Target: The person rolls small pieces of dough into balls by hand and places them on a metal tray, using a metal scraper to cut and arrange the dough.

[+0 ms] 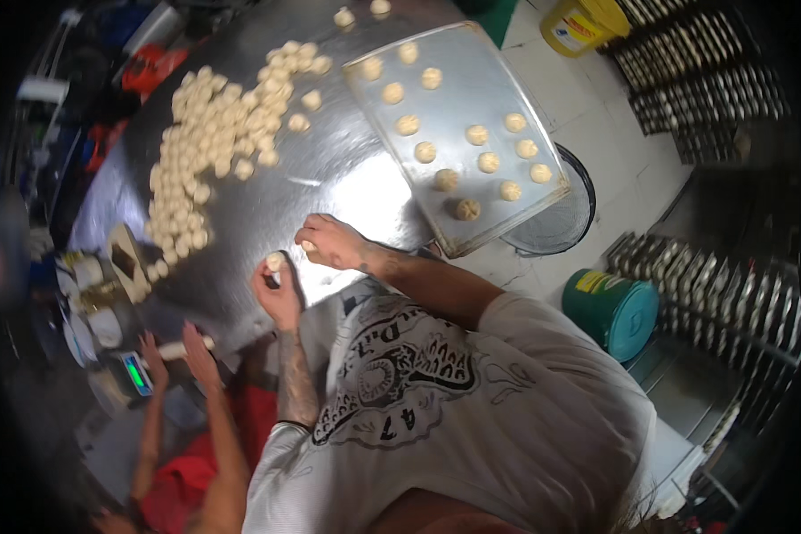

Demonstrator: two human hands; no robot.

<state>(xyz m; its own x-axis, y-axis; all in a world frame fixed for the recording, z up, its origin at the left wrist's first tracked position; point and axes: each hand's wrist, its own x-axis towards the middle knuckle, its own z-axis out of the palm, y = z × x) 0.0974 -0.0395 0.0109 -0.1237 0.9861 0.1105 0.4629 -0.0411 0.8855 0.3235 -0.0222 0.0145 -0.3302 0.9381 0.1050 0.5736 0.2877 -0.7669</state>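
My left hand [278, 292] holds a small pale dough ball [276, 261] in its fingertips above the steel table [267, 209]. Just right of it, my right hand [334, 240] has its fingers curled on another small dough piece [308, 246] near the tabletop. A large group of plain dough balls [231, 125] spreads over the back and left of the table, with a few lying apart. On the right, a metal tray [356, 76] holds several rounded dough pieces [488, 162] with creased tops.
A co-worker's hands [200, 360] roll a dough log [176, 351] at lower left, beside a scale [136, 374] and a wooden box [126, 262]. Green [610, 316] and yellow [578, 27] buckets, a round mesh-topped thing [561, 227] and racks of stacked trays [685, 311] stand at right.
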